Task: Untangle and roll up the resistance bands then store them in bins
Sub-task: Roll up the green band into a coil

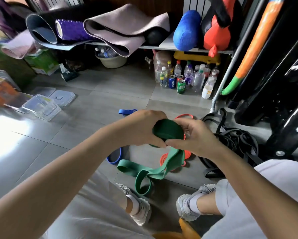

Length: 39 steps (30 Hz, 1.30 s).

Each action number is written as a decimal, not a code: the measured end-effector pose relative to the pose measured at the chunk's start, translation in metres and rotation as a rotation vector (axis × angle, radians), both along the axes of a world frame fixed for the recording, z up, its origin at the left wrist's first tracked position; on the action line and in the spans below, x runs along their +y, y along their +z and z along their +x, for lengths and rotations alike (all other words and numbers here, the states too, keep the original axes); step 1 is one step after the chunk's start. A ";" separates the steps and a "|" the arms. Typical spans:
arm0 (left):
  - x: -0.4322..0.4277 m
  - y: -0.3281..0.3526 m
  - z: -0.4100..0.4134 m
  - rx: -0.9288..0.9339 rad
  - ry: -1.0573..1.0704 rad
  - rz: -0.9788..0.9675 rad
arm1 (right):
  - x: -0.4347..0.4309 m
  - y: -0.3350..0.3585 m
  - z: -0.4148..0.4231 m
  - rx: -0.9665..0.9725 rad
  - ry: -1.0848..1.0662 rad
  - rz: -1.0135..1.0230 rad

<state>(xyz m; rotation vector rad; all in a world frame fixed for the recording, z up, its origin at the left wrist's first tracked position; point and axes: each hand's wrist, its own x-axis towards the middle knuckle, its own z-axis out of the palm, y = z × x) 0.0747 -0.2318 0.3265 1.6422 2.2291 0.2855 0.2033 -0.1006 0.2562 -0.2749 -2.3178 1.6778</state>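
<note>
Grey tiled floor [101, 100] of a cluttered storage corner, seen from a crouch, with the person's shoes [139, 209] nearest.

Between the feet lies the loose tail of the green band [144, 171], looped and twisted on the tiles and not yet rolled. It rises to a tight coil held just above the floor. The left hand [141, 128] has its grip curled round the coil's left side. The right hand [196, 137] pinches the other side, thumbs almost touching underneath, probably so the roll cannot spring open while more band is wound on.

Under the hands an orange band [163, 158] lies coiled beneath the green tail, and a blue band [114, 157] sits just to its left. A heap of black bands [234, 140] lies to the right, tangled.

Further left, well apart, clear bins [41, 107] wait open. At the back, a shelf [162, 47] carries rolled mats [120, 28], with bottles [187, 75] below it.
</note>
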 end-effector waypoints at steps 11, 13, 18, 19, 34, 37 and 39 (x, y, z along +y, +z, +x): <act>-0.009 0.000 -0.014 -0.633 0.163 0.510 | -0.010 0.034 -0.006 0.091 -0.092 0.141; -0.009 -0.001 -0.015 -0.706 0.185 0.592 | -0.015 0.040 -0.009 0.126 -0.145 0.283; -0.010 0.003 -0.017 -0.688 0.153 0.587 | -0.006 0.051 -0.006 -0.003 -0.144 0.331; -0.011 0.002 -0.017 -0.680 0.143 0.577 | -0.003 0.051 -0.006 -0.045 -0.104 0.327; -0.007 -0.027 0.004 -1.433 0.353 0.685 | -0.014 0.006 -0.015 0.227 -0.138 -0.344; -0.009 -0.022 -0.003 -1.107 0.363 0.503 | -0.007 0.003 -0.012 0.157 -0.139 -0.234; -0.011 -0.013 -0.013 -0.674 0.313 0.331 | -0.002 0.002 -0.011 0.078 -0.105 -0.057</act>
